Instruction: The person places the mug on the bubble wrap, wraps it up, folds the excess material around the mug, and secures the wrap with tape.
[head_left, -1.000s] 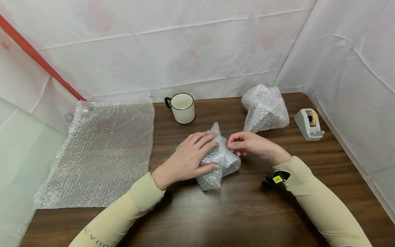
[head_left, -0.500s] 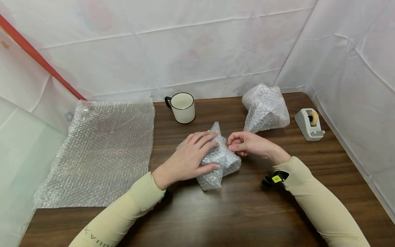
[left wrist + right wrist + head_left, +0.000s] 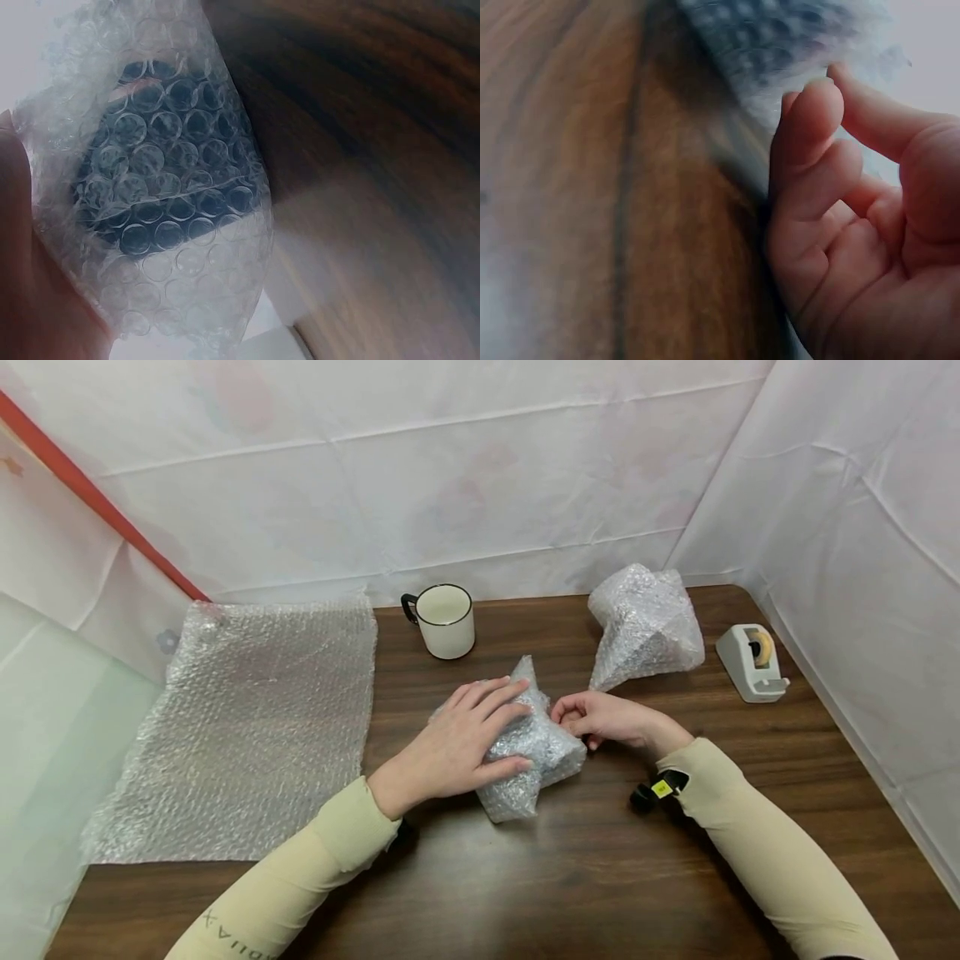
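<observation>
In the head view a bubble-wrapped bundle lies at the table's middle, corners of film sticking out. My left hand rests over its left side with spread, nearly straight fingers. Something dark shows through the bubbles in the left wrist view; its kind is unclear. At the bundle's right edge is my right hand, its fingers curled. Thumb and fingertips come together at the bubble wrap in the right wrist view and seem to pinch its edge; the exact contact is blurred.
A white mug with black rim and handle stands behind the bundle. Another bubble-wrapped bundle sits back right, beside a tape dispenser. A flat bubble wrap sheet covers the left of the wooden table.
My right hand has shifted slightly down and toward me along the bundle's right edge. My left hand and the bundle have stayed in place.
</observation>
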`<state>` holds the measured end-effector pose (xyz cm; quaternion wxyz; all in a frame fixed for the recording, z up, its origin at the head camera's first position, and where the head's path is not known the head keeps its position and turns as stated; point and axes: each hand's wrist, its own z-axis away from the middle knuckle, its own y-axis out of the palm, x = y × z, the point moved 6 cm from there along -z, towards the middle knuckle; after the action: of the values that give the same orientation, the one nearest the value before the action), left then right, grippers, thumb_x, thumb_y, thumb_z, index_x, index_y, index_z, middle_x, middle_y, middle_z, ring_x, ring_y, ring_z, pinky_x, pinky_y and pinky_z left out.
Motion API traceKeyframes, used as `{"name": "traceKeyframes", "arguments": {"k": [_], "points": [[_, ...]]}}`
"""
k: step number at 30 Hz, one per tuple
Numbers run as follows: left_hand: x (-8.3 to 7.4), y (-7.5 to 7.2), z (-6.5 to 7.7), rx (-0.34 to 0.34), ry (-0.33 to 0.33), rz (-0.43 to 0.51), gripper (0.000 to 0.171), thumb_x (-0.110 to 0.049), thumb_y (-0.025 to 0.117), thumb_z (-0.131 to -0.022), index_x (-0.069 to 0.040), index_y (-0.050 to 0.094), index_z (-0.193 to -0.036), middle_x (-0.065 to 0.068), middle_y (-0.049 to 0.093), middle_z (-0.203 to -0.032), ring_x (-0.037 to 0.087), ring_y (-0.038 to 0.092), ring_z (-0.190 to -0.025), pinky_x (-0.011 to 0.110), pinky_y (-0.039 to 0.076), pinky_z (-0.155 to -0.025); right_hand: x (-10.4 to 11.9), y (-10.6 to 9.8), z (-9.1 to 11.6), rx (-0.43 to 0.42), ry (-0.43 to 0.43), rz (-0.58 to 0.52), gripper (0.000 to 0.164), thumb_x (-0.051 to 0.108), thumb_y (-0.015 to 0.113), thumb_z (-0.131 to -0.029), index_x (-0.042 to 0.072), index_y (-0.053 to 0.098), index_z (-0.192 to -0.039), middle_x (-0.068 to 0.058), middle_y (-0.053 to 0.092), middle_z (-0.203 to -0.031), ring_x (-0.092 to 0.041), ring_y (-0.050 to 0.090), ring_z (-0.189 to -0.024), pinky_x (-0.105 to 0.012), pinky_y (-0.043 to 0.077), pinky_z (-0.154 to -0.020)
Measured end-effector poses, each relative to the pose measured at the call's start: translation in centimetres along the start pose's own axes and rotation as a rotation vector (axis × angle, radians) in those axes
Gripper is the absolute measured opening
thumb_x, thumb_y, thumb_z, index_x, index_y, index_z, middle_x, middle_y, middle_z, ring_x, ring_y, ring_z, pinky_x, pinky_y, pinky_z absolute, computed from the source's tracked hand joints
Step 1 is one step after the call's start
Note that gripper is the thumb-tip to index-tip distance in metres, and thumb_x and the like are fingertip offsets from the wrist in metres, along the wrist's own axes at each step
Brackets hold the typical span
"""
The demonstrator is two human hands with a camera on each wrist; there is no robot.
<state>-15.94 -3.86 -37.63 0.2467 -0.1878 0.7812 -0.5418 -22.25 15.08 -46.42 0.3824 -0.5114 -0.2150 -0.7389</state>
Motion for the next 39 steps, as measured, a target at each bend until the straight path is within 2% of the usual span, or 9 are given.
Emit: {"name": "traceKeyframes", "arguments": {"k": [5, 11, 16, 20, 24, 28, 32, 35, 39], "points": [[0.3, -0.1, 0.0, 0.017, -0.008, 0.062, 0.066, -0.067, 0.043, -0.097, -0.014, 0.053, -0.135, 0.005, 0.031, -0.160, 0.028, 0.027, -0.146, 0.043, 0.021, -0.117, 0.6, -0.6, 0.9, -0.098, -0.055, 0.087, 0.014, 0.014, 0.061, -0.099, 0.002, 0.060, -0.106, -0.005, 0.063, -0.081, -0.015, 0.057, -0.066, -0.027, 0.047, -0.055], [0.5, -1.0, -0.1, 0.020, -0.002, 0.170, 0.066, -0.065, 0.045, -0.097, -0.010, 0.053, -0.133, 0.007, 0.028, -0.161, 0.029, 0.023, -0.148, 0.043, 0.019, -0.119, 2.4, -1.2, 3.1, -0.287, -0.154, 0.204, 0.013, 0.018, 0.064, -0.099, 0.005, 0.062, -0.100, -0.014, 0.065, -0.083, -0.024, 0.061, -0.070, -0.034, 0.053, -0.059], [0.7, -2.6, 0.0, -0.037, -0.016, 0.201, 0.062, -0.059, 0.051, -0.098, -0.007, 0.054, -0.132, 0.006, 0.034, -0.159, 0.027, 0.029, -0.145, 0.040, 0.022, -0.118, 5.2, -0.3, 5.4, -0.504, -0.342, 0.342, 0.006, 0.013, 0.068, -0.096, 0.008, 0.066, -0.099, -0.007, 0.068, -0.089, -0.019, 0.062, -0.079, -0.031, 0.052, -0.066], [0.7, -3.9, 0.6, -0.089, -0.059, 0.166, 0.053, -0.048, 0.058, -0.098, -0.007, 0.057, -0.130, 0.007, 0.046, -0.150, 0.023, 0.040, -0.136, 0.038, 0.032, -0.113, 7.2, 1.4, 6.8, -0.605, -0.524, 0.468, 0.014, 0.007, 0.072, -0.091, 0.006, 0.067, -0.105, -0.002, 0.067, -0.100, -0.016, 0.063, -0.086, -0.031, 0.054, -0.071], [0.7, -4.5, 1.7, -0.120, -0.106, 0.064, 0.047, -0.044, 0.061, -0.096, -0.008, 0.061, -0.126, 0.006, 0.054, -0.141, 0.022, 0.049, -0.126, 0.040, 0.041, -0.105, 8.1, 3.3, 7.3, -0.627, -0.612, 0.611, 0.035, 0.016, 0.078, -0.087, 0.007, 0.065, -0.119, -0.006, 0.059, -0.123, -0.022, 0.058, -0.108, -0.041, 0.051, -0.088], [0.4, -4.7, 3.4, -0.136, -0.119, -0.037, 0.045, -0.047, 0.063, -0.094, -0.009, 0.064, -0.119, 0.009, 0.057, -0.137, 0.027, 0.054, -0.119, 0.045, 0.046, -0.097, 8.3, 5.3, 7.2, -0.585, -0.596, 0.751, 0.068, 0.047, 0.078, -0.083, 0.012, 0.056, -0.138, -0.008, 0.039, -0.150, -0.028, 0.038, -0.136, -0.053, 0.039, -0.104], [-0.2, -4.6, 4.8, -0.128, -0.127, -0.122, 0.055, -0.058, 0.062, -0.091, -0.011, 0.065, -0.119, 0.012, 0.055, -0.138, 0.032, 0.054, -0.116, 0.048, 0.048, -0.095, 8.1, 7.1, 6.9, -0.534, -0.571, 0.858, 0.092, 0.071, 0.071, -0.077, 0.018, 0.048, -0.148, -0.007, 0.021, -0.162, -0.034, 0.020, -0.147, -0.059, 0.034, -0.108], [-0.8, -4.2, 5.4, -0.120, -0.161, -0.152, 0.068, -0.068, 0.061, -0.086, -0.012, 0.064, -0.125, 0.012, 0.053, -0.140, 0.033, 0.055, -0.115, 0.047, 0.053, -0.088, 7.9, 8.1, 6.5, -0.508, -0.545, 0.894, 0.095, 0.070, 0.073, -0.075, 0.019, 0.045, -0.150, -0.009, 0.016, -0.164, -0.037, 0.016, -0.148, -0.060, 0.035, -0.107], [-1.4, -3.3, 5.7, -0.111, -0.205, -0.127, 0.081, -0.072, 0.064, -0.081, -0.008, 0.058, -0.131, 0.014, 0.049, -0.143, 0.034, 0.055, -0.117, 0.046, 0.059, -0.071, 7.6, 8.7, 6.1, -0.496, -0.511, 0.900, 0.088, 0.055, 0.080, -0.078, 0.018, 0.045, -0.150, -0.014, 0.018, -0.163, -0.038, 0.028, -0.144, -0.056, 0.041, -0.104]]}}
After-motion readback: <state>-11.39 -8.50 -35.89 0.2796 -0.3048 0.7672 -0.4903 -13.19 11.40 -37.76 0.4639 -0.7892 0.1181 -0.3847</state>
